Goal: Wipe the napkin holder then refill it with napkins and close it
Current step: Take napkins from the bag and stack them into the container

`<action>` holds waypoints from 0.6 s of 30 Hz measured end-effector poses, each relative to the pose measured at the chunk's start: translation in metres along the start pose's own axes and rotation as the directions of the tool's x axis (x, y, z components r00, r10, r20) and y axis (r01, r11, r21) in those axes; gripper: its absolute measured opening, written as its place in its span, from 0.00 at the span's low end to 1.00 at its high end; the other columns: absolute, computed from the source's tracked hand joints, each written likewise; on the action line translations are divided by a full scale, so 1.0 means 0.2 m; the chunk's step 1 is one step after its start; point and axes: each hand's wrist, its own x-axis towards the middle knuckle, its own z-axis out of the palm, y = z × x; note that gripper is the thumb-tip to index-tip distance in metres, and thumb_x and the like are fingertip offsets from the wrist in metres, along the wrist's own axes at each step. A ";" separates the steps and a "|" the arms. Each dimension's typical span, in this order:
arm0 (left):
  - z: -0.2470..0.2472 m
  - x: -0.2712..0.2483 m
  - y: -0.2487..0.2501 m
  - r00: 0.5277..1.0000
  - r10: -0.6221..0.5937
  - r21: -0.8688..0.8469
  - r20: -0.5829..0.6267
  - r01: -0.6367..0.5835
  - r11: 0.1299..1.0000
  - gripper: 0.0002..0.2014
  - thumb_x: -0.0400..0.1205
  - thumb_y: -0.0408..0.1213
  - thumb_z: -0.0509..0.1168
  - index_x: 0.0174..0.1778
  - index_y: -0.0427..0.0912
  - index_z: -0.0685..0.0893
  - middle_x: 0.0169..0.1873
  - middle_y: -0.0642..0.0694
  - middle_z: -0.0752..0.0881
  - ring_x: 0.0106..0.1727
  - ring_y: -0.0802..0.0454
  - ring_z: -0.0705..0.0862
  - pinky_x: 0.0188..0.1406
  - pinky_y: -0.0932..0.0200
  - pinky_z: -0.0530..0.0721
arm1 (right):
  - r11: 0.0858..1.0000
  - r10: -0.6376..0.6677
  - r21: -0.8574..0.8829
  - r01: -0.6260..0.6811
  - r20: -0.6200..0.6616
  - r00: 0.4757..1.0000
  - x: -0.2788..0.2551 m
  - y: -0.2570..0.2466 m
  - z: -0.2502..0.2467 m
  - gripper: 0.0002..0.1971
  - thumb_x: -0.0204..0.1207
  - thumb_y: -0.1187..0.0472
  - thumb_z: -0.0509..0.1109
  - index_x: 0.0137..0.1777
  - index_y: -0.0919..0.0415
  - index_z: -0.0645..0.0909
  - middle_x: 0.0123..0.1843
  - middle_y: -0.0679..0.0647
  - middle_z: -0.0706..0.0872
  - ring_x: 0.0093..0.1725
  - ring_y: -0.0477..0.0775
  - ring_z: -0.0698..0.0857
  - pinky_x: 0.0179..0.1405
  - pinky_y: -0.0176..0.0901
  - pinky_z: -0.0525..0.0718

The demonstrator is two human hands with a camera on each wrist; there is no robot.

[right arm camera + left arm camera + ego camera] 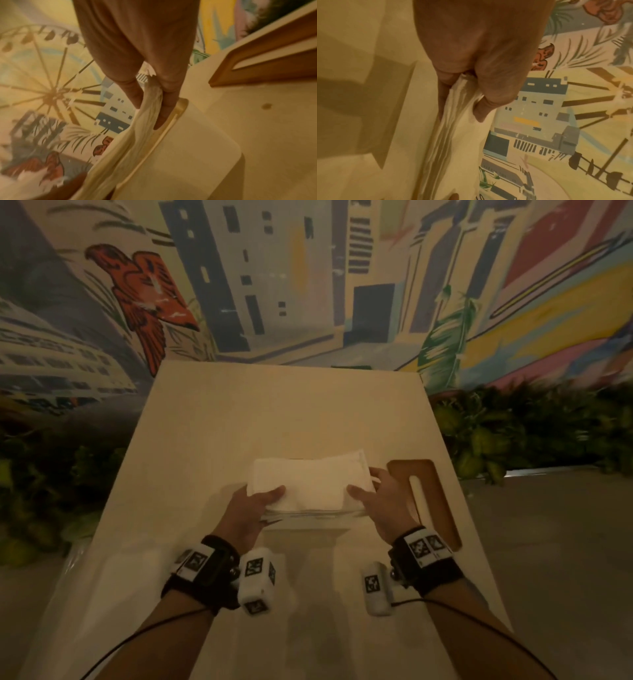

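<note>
Both hands grip 1 stack of white napkins [310, 481] directly over the open white napkin holder [308, 523], which stands near the middle of the pale table [212, 422]. The left hand [251, 508] pinches the stack's left edge, thumb on top and fingers [442, 94] underneath, while the right hand [380, 501] pinches the right edge the same way, its fingers [167, 108] just inside the holder's rim. The wooden lid [431, 498], with its long slot, lies flat on the table just right of the holder, beside the right hand.
</note>
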 end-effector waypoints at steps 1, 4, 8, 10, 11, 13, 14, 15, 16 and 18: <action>0.00 0.00 0.00 1.000 0.021 0.020 -0.019 -0.021 1.000 0.24 0.71 0.36 0.76 0.63 0.35 0.83 0.56 0.36 0.89 0.57 0.37 0.87 0.48 0.44 0.88 | 0.998 -0.020 -0.059 0.019 -0.007 1.000 0.00 0.00 0.01 0.23 0.74 0.68 0.75 0.67 0.61 0.74 0.61 0.59 0.85 0.58 0.58 0.86 0.57 0.60 0.87; 0.01 0.02 0.01 0.993 0.099 0.097 -0.071 -0.092 0.991 0.13 0.79 0.38 0.70 0.58 0.38 0.85 0.53 0.39 0.90 0.54 0.40 0.88 0.52 0.41 0.88 | 0.976 -0.052 -0.212 0.044 -0.031 0.998 0.02 0.00 0.04 0.24 0.74 0.64 0.74 0.69 0.59 0.73 0.61 0.57 0.84 0.59 0.58 0.85 0.59 0.59 0.86; -0.01 0.04 0.05 0.965 0.221 0.321 -0.144 -0.165 0.933 0.15 0.80 0.31 0.66 0.63 0.41 0.81 0.56 0.41 0.86 0.54 0.41 0.85 0.52 0.36 0.87 | 0.905 -0.091 -0.417 0.078 -0.011 0.996 0.03 0.00 0.06 0.25 0.76 0.63 0.72 0.72 0.63 0.70 0.64 0.59 0.82 0.63 0.60 0.81 0.56 0.43 0.79; -0.02 0.04 0.05 0.951 0.283 0.467 -0.124 -0.196 0.863 0.20 0.77 0.28 0.67 0.66 0.40 0.79 0.58 0.40 0.85 0.55 0.41 0.84 0.51 0.36 0.88 | 0.846 -0.105 -0.525 0.095 0.011 0.994 0.03 0.00 0.08 0.26 0.78 0.61 0.71 0.74 0.65 0.68 0.67 0.60 0.80 0.66 0.61 0.79 0.55 0.41 0.75; -0.03 0.04 0.05 0.942 0.318 0.538 -0.105 -0.215 0.815 0.21 0.76 0.28 0.68 0.67 0.39 0.79 0.58 0.40 0.85 0.56 0.41 0.84 0.50 0.36 0.88 | 0.812 -0.115 -0.573 0.110 0.028 0.993 0.03 0.00 0.08 0.28 0.78 0.60 0.71 0.76 0.65 0.67 0.69 0.61 0.79 0.68 0.61 0.78 0.58 0.41 0.75; -0.04 0.03 0.06 0.919 0.390 0.687 -0.057 -0.248 0.683 0.23 0.75 0.32 0.70 0.67 0.39 0.79 0.59 0.40 0.84 0.58 0.41 0.83 0.54 0.36 0.87 | 0.754 -0.137 -0.640 0.150 0.070 0.988 0.02 0.02 0.10 0.35 0.79 0.59 0.70 0.82 0.63 0.59 0.72 0.62 0.76 0.71 0.61 0.75 0.66 0.43 0.73; -0.04 0.02 0.06 0.910 0.414 0.749 -0.034 -0.251 0.613 0.23 0.75 0.34 0.71 0.68 0.39 0.79 0.60 0.41 0.84 0.59 0.41 0.82 0.57 0.37 0.85 | 0.729 -0.146 -0.665 0.163 0.082 0.986 0.01 0.02 0.11 0.37 0.80 0.59 0.69 0.84 0.62 0.55 0.73 0.61 0.75 0.72 0.61 0.74 0.67 0.44 0.72; -0.04 0.02 0.07 0.899 0.438 0.790 -0.019 -0.255 0.557 0.24 0.76 0.36 0.71 0.69 0.39 0.79 0.61 0.40 0.85 0.59 0.41 0.83 0.60 0.39 0.84 | 0.696 -0.167 -0.696 0.178 0.084 0.982 0.00 0.01 0.11 0.37 0.80 0.59 0.69 0.84 0.61 0.54 0.73 0.61 0.74 0.71 0.61 0.75 0.67 0.45 0.73; -0.04 0.02 0.07 0.886 0.463 0.815 -0.015 -0.257 0.519 0.24 0.76 0.36 0.72 0.69 0.38 0.79 0.62 0.40 0.85 0.60 0.42 0.83 0.62 0.41 0.83 | 0.646 -0.218 -0.735 0.204 0.078 0.973 -0.01 0.01 0.11 0.36 0.79 0.59 0.69 0.83 0.61 0.56 0.72 0.60 0.74 0.69 0.60 0.76 0.65 0.47 0.75; -0.06 0.01 0.08 0.853 0.521 0.829 -0.020 -0.277 0.486 0.23 0.77 0.34 0.72 0.69 0.37 0.79 0.62 0.40 0.85 0.58 0.44 0.84 0.61 0.50 0.82 | 0.506 -0.375 -0.819 0.271 0.074 0.924 -0.02 0.01 0.09 0.32 0.77 0.58 0.71 0.79 0.61 0.64 0.69 0.58 0.76 0.66 0.60 0.77 0.62 0.47 0.77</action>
